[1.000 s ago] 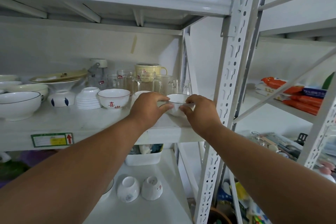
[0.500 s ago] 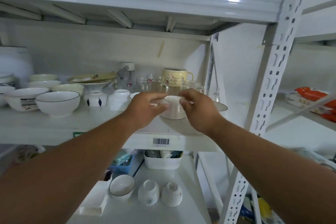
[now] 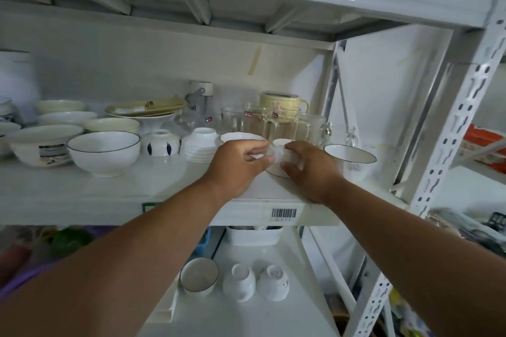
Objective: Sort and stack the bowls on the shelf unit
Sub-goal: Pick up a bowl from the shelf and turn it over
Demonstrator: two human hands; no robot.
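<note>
In the head view, both hands meet at the front of the middle shelf (image 3: pixel 82 194): the left hand (image 3: pixel 235 167) and right hand (image 3: pixel 309 169) each curl their fingers round a small white bowl (image 3: pixel 280 159) turned upside down, its rim at or just above the shelf (motion blur hides which). Beside it on the right stands a black-rimmed bowl (image 3: pixel 350 157), upright and alone. To the left sit a large rimmed bowl (image 3: pixel 105 152), a stack of inverted small bowls (image 3: pixel 201 145) and other loose bowls, so sorting looks partly done. On the lower shelf three more bowls (image 3: pixel 238 282) wait, unstacked.
</note>
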